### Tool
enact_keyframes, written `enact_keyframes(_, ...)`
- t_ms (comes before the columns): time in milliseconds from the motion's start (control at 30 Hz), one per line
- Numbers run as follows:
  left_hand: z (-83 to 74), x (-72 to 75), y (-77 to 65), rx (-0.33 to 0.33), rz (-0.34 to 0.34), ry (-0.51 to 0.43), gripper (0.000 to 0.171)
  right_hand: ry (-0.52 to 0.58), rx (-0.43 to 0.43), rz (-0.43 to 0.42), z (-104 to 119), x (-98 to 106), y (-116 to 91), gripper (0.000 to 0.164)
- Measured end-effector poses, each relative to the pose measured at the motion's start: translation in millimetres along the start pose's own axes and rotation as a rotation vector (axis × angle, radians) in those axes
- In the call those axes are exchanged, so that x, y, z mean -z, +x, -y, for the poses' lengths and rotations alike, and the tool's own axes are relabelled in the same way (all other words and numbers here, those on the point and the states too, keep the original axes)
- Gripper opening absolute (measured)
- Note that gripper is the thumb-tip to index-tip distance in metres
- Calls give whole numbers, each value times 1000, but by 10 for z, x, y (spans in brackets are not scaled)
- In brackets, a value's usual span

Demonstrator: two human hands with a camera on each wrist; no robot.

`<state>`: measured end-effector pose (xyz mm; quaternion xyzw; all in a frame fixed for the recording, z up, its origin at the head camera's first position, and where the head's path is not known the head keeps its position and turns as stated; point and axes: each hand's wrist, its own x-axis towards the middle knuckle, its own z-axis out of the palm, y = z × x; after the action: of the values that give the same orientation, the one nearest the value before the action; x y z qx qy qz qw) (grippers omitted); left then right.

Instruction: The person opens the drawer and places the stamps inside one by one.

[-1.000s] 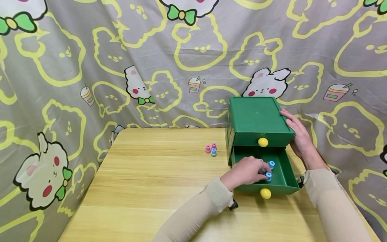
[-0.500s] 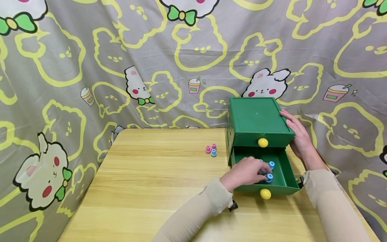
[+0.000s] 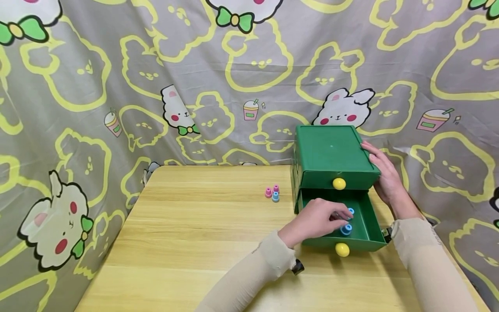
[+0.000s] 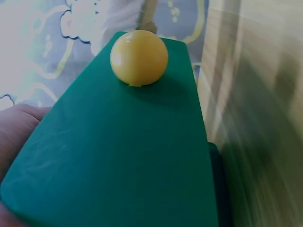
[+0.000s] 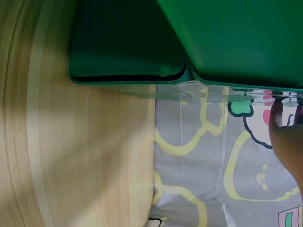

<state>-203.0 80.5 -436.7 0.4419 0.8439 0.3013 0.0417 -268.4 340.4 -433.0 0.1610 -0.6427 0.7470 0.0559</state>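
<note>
In the head view a green two-drawer cabinet [image 3: 331, 147] stands on the right of the table, its lower drawer [image 3: 364, 221] pulled out. My left hand [image 3: 313, 219] hovers over that drawer, thumb and fingers apart, nothing visible between them. Just below its thumb a blue flanged peg [image 3: 345, 229] stands on the drawer floor. Another blue peg [image 3: 351, 211] is partly hidden behind the fingers. The left wrist view shows the drawer front with its yellow knob [image 4: 139, 57]. My right hand [image 3: 386, 173] rests against the cabinet's right side, fingers extended along the upper edge.
Two pink pegs [image 3: 268, 192] and a blue peg [image 3: 275, 196] stand on the wooden table [image 3: 202, 225] left of the cabinet. The upper drawer with its yellow knob [image 3: 339, 183] is closed. A patterned curtain [image 3: 218, 69] hangs behind.
My left hand has let go of the near blue peg and lifted slightly back to the left, and the peg stays in the drawer. The right hand has not moved.
</note>
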Motion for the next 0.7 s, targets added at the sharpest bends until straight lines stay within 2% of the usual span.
enact_keyframes(200, 48, 103, -131, -79, -86, -99, 20, -1, -5, -6, -6, -3, 8, 50)
enact_keyframes(367, 132, 180, -251, -133, -202, -137, 20, 5, 1, -9, -9, -7, 15, 49)
enact_keyframes(567, 286, 266, -395, -117, -335, -216, 19, 7, 6, -5, -5, -6, 13, 49)
enact_keyframes(700, 401, 313, -470, -75, -407, -242, 21, 2, 3, -2, 0, -6, 5, 49)
